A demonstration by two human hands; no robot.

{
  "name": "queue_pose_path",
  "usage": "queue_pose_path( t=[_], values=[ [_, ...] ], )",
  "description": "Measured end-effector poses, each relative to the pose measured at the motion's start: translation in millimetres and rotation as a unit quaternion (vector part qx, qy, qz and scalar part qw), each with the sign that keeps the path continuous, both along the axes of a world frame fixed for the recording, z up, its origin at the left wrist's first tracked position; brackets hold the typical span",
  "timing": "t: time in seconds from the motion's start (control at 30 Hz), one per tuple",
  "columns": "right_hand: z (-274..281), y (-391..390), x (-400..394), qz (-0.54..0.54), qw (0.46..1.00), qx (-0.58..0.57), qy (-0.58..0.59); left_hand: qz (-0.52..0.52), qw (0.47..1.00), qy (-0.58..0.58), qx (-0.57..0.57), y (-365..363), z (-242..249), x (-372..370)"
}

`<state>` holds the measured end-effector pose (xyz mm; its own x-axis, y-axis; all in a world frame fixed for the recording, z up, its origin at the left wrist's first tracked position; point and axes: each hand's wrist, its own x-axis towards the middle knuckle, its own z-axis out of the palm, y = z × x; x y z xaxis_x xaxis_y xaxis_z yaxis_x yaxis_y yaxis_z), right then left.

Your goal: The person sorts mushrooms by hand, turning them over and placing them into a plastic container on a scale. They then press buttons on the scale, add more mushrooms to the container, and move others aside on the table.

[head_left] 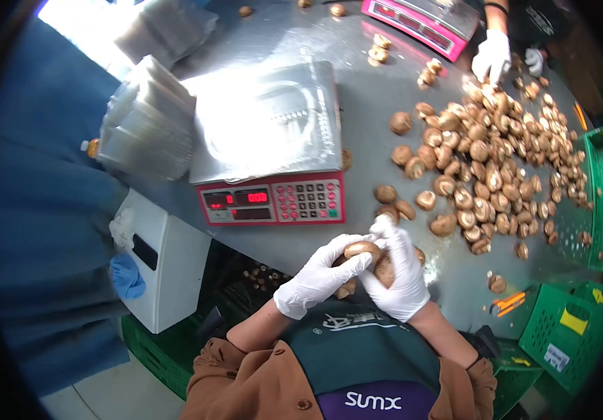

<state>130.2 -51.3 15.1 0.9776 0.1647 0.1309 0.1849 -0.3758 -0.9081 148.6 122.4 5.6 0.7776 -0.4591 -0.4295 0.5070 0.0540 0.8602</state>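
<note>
White gloves cover both of my hands, which meet at the table's near edge, below the pink scale (270,218). My left hand (315,276) is closed around a brown mushroom (362,250), its cap showing between thumb and fingers. Right beside it, my right hand (403,273) curls around another mushroom (384,271), partly hidden by the fingers. More mushroom caps show under and behind the hands. Just beyond them lie a few loose mushrooms (386,194). To the right spreads a large pile of brown mushrooms (478,150).
Clear plastic trays (149,122) are stacked left of the scale. A white box (168,269) stands at lower left. Orange cutters (510,303) lie near green crates (571,329) at right. Across the table, a co-worker's gloved hand (492,57) reaches into the pile beside a second scale (420,28).
</note>
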Motion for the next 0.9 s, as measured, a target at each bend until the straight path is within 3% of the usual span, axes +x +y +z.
queue_pose_path(
  t=[0.1, 0.17, 0.23, 0.3, 0.43, 0.47, 0.5, 0.57, 0.6, 0.7, 0.77, 0.83, 0.9],
  values=[
    [6.0, 12.4, 30.8, -0.023, 0.985, 0.148, 0.081, 0.047, 0.949, -0.291, 0.115, 32.1, 27.6, 38.4],
    [22.3, 26.8, 68.6, -0.051, 0.983, 0.151, 0.092, 0.182, 0.957, -0.199, 0.11, 44.8, 58.0, 62.8],
    [25.3, 50.8, 108.2, -0.056, 0.972, 0.208, 0.095, 0.226, 0.883, -0.362, 0.194, 59.4, 70.2, 97.0],
    [34.4, 77.8, 138.0, -0.039, 0.959, 0.261, 0.102, 0.226, 0.822, -0.421, 0.309, 74.2, 64.0, 126.3],
    [31.8, 101.2, 157.1, -0.022, 0.951, 0.299, 0.07, 0.111, 0.811, -0.443, 0.364, 99.7, 40.4, 160.6],
    [29.8, 96.6, 154.8, -0.023, 0.945, 0.323, 0.036, 0.032, 0.755, -0.508, 0.413, 111.7, 30.0, 169.0],
    [27.9, 87.4, 151.4, -0.028, 0.939, 0.342, 0.001, -0.005, 0.664, -0.585, 0.465, 113.7, 30.8, 169.7],
    [37.5, 54.1, 140.7, -0.072, 0.918, 0.39, 0.028, -0.031, 0.709, -0.55, 0.439, 112.7, 38.5, 168.6],
    [26.4, 25.1, 139.4, -0.091, 0.944, 0.316, -0.006, -0.056, 0.702, -0.547, 0.452, 116.6, 39.5, 171.0],
    [14.1, -46.7, 111.4, -0.273, 0.942, 0.192, -0.035, -0.078, 0.692, -0.538, 0.476, 116.8, 42.2, 173.2],
    [-2.4, -86.9, 75.1, -0.362, 0.919, 0.153, 0.0, -0.025, 0.676, -0.567, 0.469, 107.1, 41.5, 171.2],
    [-24.5, -114.4, 35.8, -0.412, 0.904, 0.102, 0.06, 0.111, 0.678, -0.582, 0.435, 93.0, 49.5, 164.6],
    [-37.4, -119.8, 0.0, -0.42, 0.898, 0.07, 0.108, 0.201, 0.625, -0.618, 0.433, 80.4, 54.7, 154.3]
  ],
)
